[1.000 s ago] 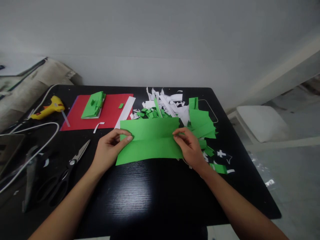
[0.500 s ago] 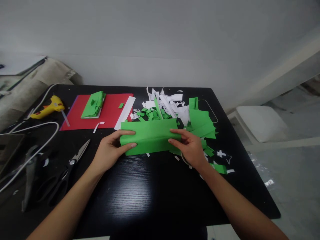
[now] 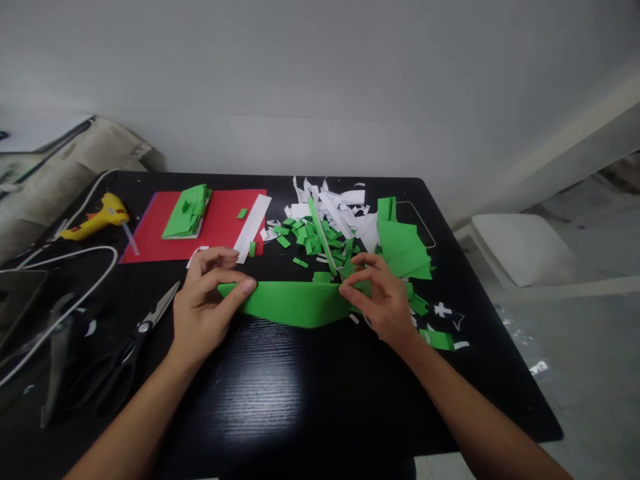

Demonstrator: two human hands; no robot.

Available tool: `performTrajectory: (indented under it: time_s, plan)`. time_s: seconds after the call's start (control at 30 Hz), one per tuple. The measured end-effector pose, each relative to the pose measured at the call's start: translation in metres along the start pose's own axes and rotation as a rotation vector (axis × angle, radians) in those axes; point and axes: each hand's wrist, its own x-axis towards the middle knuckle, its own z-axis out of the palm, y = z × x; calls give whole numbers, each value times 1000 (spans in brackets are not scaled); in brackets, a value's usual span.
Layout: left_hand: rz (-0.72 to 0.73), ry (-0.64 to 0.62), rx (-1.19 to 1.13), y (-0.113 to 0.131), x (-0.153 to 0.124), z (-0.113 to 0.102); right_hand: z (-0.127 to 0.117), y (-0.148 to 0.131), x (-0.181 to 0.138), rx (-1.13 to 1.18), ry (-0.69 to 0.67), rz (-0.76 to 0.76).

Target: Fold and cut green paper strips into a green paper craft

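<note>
A long piece of green paper (image 3: 295, 303) stretches between my two hands above the black table, its lower side bowed and its top edge nearly straight. My left hand (image 3: 207, 300) pinches the left end between thumb and fingers. At the other end, my right hand (image 3: 377, 297) grips the paper with thumb and index fingertip, the other fingers curled above. Just behind it lies a heap of small green paper pieces (image 3: 313, 237) mixed with white paper scraps (image 3: 345, 200). Larger green paper offcuts (image 3: 405, 247) lie beyond my right hand.
Black-handled scissors (image 3: 133, 347) lie left of my left forearm. A yellow glue gun (image 3: 103, 217) with a white cable stands farther back. Red paper (image 3: 220, 230) carries a folded green paper stack (image 3: 187, 212) and a white strip (image 3: 253, 223). A wall rises behind the table.
The green paper has gone from a broad, folded-over panel to a narrower curved band, lower and nearer me. My left hand has shifted left; small green pieces behind the paper are now uncovered.
</note>
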Motion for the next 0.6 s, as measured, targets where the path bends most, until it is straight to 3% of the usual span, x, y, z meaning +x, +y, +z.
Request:
performTrajectory:
  time_s: [0.17,0.27,0.33,0.43,0.6]
  plan:
    - [-282,-137,-110,3,-6,-1,-7,-14,-3,234,-450,322]
    - [-364,-302,-144,5,-8,3,-3,-16,-5,261,-700,461]
    - [-373,-429,-173,6,-10,9,5,-15,-10,265,-740,511]
    - [-342,-561,-159,8,-17,20,20,-10,-19,218,-674,533]
    - [-353,-666,-140,3,-25,29,31,-4,-27,143,-605,497]
